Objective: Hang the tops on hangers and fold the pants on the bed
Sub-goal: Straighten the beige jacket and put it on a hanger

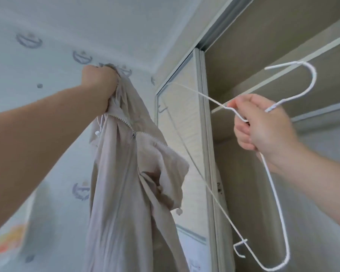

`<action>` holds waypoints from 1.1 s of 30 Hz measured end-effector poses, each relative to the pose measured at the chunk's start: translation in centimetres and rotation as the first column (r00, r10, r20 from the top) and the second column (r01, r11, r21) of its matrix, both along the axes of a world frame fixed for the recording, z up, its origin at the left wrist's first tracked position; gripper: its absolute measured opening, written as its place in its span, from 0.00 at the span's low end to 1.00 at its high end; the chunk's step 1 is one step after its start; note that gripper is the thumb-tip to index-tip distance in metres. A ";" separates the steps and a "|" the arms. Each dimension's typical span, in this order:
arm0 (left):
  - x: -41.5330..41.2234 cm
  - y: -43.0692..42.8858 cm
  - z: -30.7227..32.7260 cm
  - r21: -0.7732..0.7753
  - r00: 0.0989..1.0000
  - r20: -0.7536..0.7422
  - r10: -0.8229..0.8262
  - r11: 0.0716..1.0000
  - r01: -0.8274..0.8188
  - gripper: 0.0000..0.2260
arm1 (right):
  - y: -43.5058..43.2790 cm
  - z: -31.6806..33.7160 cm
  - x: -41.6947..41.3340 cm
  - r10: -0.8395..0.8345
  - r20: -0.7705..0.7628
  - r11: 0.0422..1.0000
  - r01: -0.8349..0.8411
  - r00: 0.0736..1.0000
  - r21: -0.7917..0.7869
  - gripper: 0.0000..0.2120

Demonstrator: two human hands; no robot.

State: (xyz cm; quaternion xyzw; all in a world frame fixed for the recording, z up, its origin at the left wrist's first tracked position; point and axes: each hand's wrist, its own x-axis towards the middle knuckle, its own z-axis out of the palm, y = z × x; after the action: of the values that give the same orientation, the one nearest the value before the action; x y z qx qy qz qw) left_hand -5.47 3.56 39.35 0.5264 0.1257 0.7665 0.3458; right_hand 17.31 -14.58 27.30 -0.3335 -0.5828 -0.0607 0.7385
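- Beige jacket [116,193] hangs straight down from the left hand [98,85], which is bunched in a fist around the fabric at the very top, up by the collar or hood.
- zipper [124,120] is partly undone just below that hand, and a white drawstring toggle [97,132] dangles right under the fist
- right hand [263,126] has its fingers curled around a white wire hanger [314,75], gripping it at the neck. The hook sticks up above the hand and the triangle part tilts down below it.
- hanger and jacket are apart, not touching
- behind the left hand is a pale blue-grey wall [47,55] with small crest-looking prints on it
- behind the right hand is an open wardrobe [253,46], tan inside, with a pale shelf edge [332,43] running across it
- between the two hands stands a light-framed sliding door panel [185,118]. Looks glassy, can't tell if it's a mirror.
- something blurry and orange-ish sits low, under the left forearm; can't make it out
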 end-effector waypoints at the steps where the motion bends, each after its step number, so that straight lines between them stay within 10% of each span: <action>1: -1.7 -0.3 0.1 0.003 0.997 -0.028 0.069 0.998 -0.069 0.06 | 0.2 0.0 -1.5 0.049 0.009 0.999 -0.049 0.999 0.006 0.11; 9: -20.6 -7.0 -3.0 0.013 0.761 -0.164 0.628 0.773 -0.635 0.18 | 3.8 -1.3 -15.5 0.457 0.042 0.889 -0.456 0.888 -0.042 0.13; 11: -25.7 -8.8 -4.5 0.366 0.038 -0.472 0.881 0.235 -0.901 0.18 | 4.4 -1.8 -19.9 0.547 0.043 0.837 -0.544 0.836 -0.058 0.13; 13: -30.8 -11.1 -5.3 0.483 -0.253 -0.536 0.805 0.047 -0.874 0.18 | 4.8 -2.3 -24.5 0.632 0.040 0.774 -0.629 0.774 -0.073 0.13; 15: -36.4 -12.7 -5.8 0.342 -0.113 -0.538 0.835 0.094 -0.935 0.15 | 4.9 -3.0 -29.3 0.707 0.037 0.706 -0.702 0.706 -0.088 0.13; 17: -41.1 -14.7 -6.1 0.049 0.313 -0.444 0.840 0.371 -0.927 0.14 | 4.9 -3.8 -34.2 0.768 0.030 0.639 -0.762 0.640 -0.103 0.13; 22: -52.3 -19.9 -9.1 0.151 0.010 -0.622 0.783 0.132 -0.980 0.07 | 4.1 -7.7 -45.9 0.874 0.026 0.480 -0.856 0.484 -0.194 0.16; 33: -66.2 -28.8 -22.8 0.130 -0.025 -0.889 0.457 0.199 -0.971 0.11 | 0.5 -21.3 -65.0 0.951 -0.093 0.224 -0.866 0.294 -0.448 0.20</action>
State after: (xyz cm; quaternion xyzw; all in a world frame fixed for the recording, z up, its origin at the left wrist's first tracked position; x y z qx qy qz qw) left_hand -71.68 -25.26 16.57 0.5029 0.7514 0.4115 -0.1144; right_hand -47.68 -14.13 6.03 -0.0683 -0.7345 0.4757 0.4790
